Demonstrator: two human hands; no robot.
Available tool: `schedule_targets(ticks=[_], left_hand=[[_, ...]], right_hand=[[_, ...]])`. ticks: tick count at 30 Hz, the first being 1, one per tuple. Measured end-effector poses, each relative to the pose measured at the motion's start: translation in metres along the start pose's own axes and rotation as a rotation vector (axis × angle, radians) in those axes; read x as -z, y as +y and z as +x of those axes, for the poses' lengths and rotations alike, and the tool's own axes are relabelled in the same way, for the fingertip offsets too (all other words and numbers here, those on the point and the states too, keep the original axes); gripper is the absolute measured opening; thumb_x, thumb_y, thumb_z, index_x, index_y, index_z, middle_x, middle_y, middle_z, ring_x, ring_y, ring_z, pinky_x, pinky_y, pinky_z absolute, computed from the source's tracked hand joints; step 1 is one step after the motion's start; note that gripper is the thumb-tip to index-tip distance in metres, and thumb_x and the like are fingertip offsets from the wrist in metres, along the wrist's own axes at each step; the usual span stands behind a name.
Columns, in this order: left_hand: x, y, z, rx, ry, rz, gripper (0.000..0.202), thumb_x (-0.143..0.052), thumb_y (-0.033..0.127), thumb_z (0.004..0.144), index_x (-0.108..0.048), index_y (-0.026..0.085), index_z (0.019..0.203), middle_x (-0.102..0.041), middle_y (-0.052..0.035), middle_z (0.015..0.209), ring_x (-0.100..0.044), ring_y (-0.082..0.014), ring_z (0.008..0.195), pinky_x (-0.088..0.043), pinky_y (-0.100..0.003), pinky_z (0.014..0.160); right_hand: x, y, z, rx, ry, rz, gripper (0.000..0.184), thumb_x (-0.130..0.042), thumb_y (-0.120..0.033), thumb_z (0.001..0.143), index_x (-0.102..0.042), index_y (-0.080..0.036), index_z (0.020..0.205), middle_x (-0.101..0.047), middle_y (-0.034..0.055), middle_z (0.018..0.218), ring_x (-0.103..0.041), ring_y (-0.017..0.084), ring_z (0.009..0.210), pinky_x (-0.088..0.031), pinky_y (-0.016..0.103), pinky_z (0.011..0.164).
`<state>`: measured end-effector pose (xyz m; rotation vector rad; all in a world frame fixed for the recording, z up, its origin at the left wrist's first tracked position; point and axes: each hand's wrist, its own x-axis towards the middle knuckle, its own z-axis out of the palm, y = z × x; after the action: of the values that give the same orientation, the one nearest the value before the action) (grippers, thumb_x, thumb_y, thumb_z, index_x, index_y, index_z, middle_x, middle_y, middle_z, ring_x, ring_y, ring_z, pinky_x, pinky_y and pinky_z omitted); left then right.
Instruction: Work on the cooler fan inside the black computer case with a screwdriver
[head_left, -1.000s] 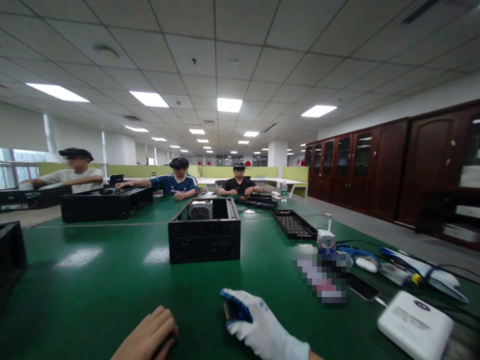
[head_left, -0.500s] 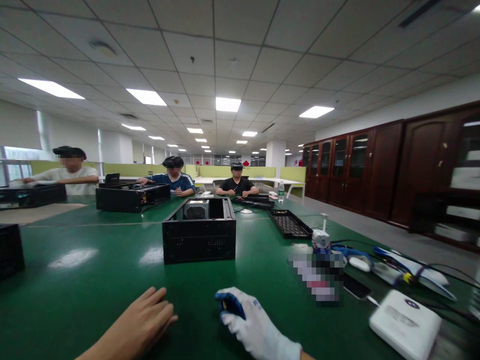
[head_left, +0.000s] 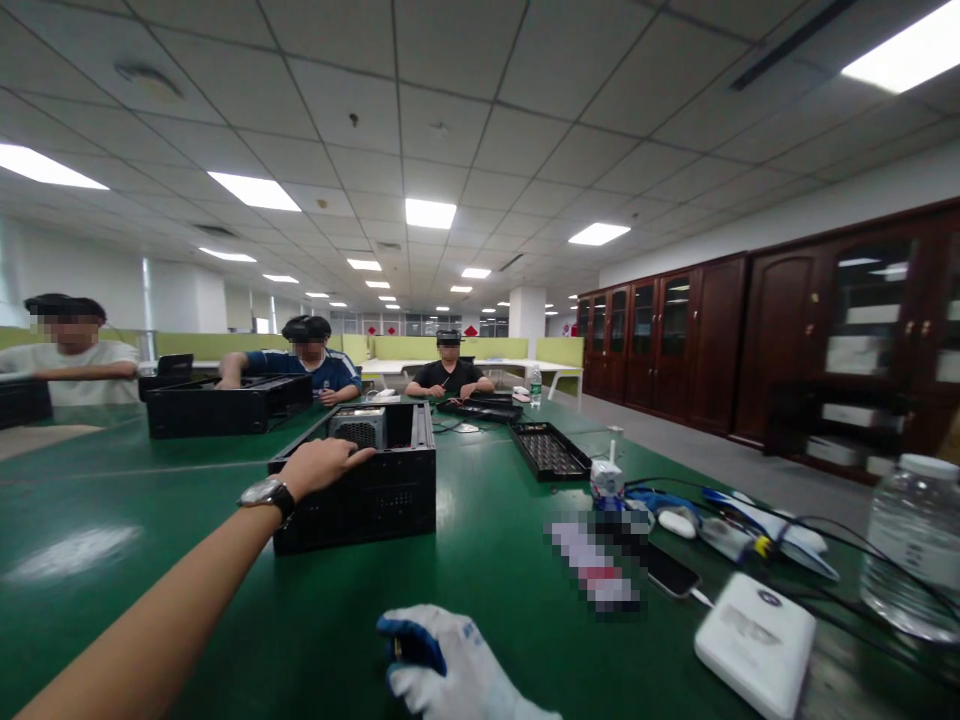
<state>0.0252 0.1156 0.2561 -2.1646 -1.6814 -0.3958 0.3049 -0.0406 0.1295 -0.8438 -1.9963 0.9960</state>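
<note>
An open black computer case (head_left: 375,490) lies on the green table (head_left: 150,560) in front of me. My bare left hand (head_left: 322,465), a watch on its wrist, reaches out and rests on the case's near left top edge, fingers curled over the rim. My right hand (head_left: 442,665) wears a white glove with blue fingertips and sits low near the table's front edge. It is closed around a small dark object that I cannot make out.
A black side panel (head_left: 551,450) lies right of the case. A phone (head_left: 671,570), a white box (head_left: 754,640), cables (head_left: 720,510) and a water bottle (head_left: 911,545) crowd the right side. Three other people sit at the far end by another black case (head_left: 225,405).
My left arm has stretched forward from the table's front edge to the computer case and taken hold of its rim. The view has shifted right. The gloved hand stays put.
</note>
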Motion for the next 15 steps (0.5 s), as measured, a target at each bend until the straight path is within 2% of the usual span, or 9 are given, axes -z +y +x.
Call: schedule_targets(ticks=[4, 10, 13, 15], left_hand=[[-0.003, 0.006, -0.015, 0.066, -0.006, 0.038, 0.057, -0.027, 0.057, 0.107, -0.07, 0.02, 0.099, -0.076, -0.0125, 0.102, -0.071, -0.0296, 0.099, -0.048, -0.036, 0.084], [0.012, 0.02, -0.036, 0.041, -0.009, 0.08, 0.053, -0.027, 0.049, 0.109, -0.068, 0.017, 0.099, -0.075, -0.0143, 0.096, -0.072, -0.0322, 0.096, -0.05, -0.039, 0.082], [0.023, 0.031, -0.067, 0.026, 0.001, 0.085, 0.054, -0.025, 0.051, 0.109, -0.067, 0.018, 0.099, -0.075, -0.0123, 0.093, -0.073, -0.0328, 0.092, -0.052, -0.042, 0.081], [0.028, 0.038, -0.102, 0.013, 0.024, 0.09, 0.054, -0.025, 0.052, 0.109, -0.068, 0.019, 0.103, -0.075, -0.0117, 0.097, -0.073, -0.0332, 0.093, -0.054, -0.045, 0.081]], right_hand=[[0.002, -0.002, -0.004, -0.058, 0.096, -0.046, 0.045, -0.071, -0.021, 0.084, -0.073, -0.024, 0.129, -0.073, 0.0084, 0.129, -0.065, 0.03, 0.123, -0.048, 0.045, 0.111], [0.021, 0.008, -0.005, -0.132, 0.276, -0.136, 0.051, -0.062, -0.033, 0.091, -0.064, -0.017, 0.139, -0.065, 0.0137, 0.141, -0.056, 0.032, 0.135, -0.038, 0.049, 0.121], [0.038, 0.02, -0.007, -0.155, 0.364, -0.127, 0.057, -0.055, -0.041, 0.092, -0.061, -0.012, 0.141, -0.066, 0.0174, 0.139, -0.059, 0.033, 0.131, -0.04, 0.052, 0.119], [0.049, 0.026, -0.015, -0.173, 0.374, -0.102, 0.063, -0.053, -0.048, 0.092, -0.059, -0.012, 0.142, -0.066, 0.0182, 0.139, -0.06, 0.034, 0.129, -0.043, 0.052, 0.116]])
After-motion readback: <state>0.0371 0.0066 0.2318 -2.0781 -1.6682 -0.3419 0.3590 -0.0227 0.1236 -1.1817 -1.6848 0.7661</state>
